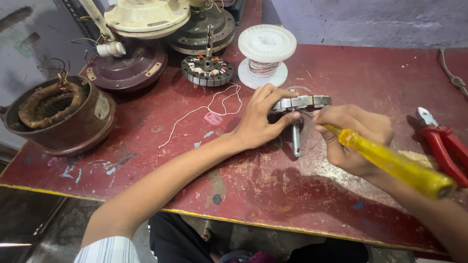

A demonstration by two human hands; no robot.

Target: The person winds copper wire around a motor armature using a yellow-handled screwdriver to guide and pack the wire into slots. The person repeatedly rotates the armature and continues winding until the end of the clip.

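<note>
closest in, the right hand [353, 139] is clenched round a yellow translucent-handled screwdriver [395, 165], its tip angled in at the edge of the round grey laminated metal stator core [301, 103]. that core stands on its short steel shaft [296, 139] near the middle of the worn red-painted bench [273, 190]. the left hand [258, 122] has its fingers [287, 118] grasping the core's near side, thumb on top, holding it steady.

to do this well, i'd say keep the core pinned so it can't spin on the shaft, keep the blade shallow, work with small pushes, and keep the tip pointing away from the holding fingers, since a slip goes straight at them.

off to the right lie red-handled pliers [446, 148], untouched. a loose white thread of wire [214, 104] curls on the bench just left of the wrist.

further back, a second small stator with copper-wound slots [207, 69] sits on its own spindle, beside a white plastic spool [266, 56] carrying a thin layer of reddish winding wire.

now the containers: at far left a dark brown round metal motor housing [61, 117] sits open, and inside it a thick ring of brownish wrapped coil, leads sticking up. behind, a maroon domed cover [127, 68], a cream fan motor cap [146, 15] over it, and a dark round housing [204, 29]; what's inside those i can't tell.
</note>
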